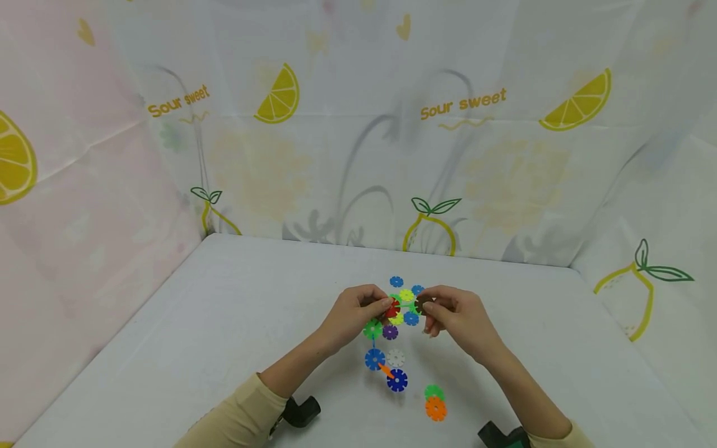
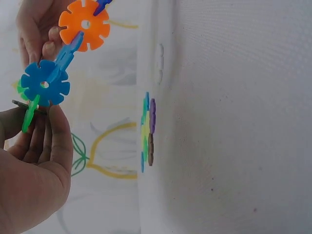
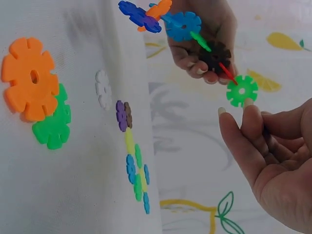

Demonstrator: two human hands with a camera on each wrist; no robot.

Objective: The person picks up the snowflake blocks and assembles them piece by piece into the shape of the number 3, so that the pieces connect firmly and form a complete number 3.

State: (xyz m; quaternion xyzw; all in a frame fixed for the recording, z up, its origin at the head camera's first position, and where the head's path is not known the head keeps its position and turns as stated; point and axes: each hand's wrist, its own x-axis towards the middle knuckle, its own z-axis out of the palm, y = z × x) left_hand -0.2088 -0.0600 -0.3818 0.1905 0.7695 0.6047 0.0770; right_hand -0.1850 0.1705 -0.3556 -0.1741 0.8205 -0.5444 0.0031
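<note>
My left hand (image 1: 350, 317) pinches a chain of interlocked plastic snowflake discs near a red disc (image 1: 393, 308) and a dark disc (image 3: 214, 56). From there the chain hangs through a green disc (image 1: 372, 329), a blue disc (image 1: 374, 359) and an orange disc (image 2: 85, 24) to a dark blue disc (image 1: 398, 380). Beyond the red disc, a green disc (image 3: 242, 91) forms the other end. Between thumb and fingers, my right hand (image 1: 459, 317) holds a brown disc (image 1: 424, 305) close to that green end; its fingers mostly hide this disc in the right wrist view.
Several loose discs lie on the white table (image 1: 269, 274) behind the hands, among them a blue disc (image 1: 396, 282) and a purple disc (image 1: 390, 333). A white disc (image 1: 396, 358) lies nearer. At the front, an orange disc (image 1: 435, 409) overlaps a green disc (image 1: 434, 391).
</note>
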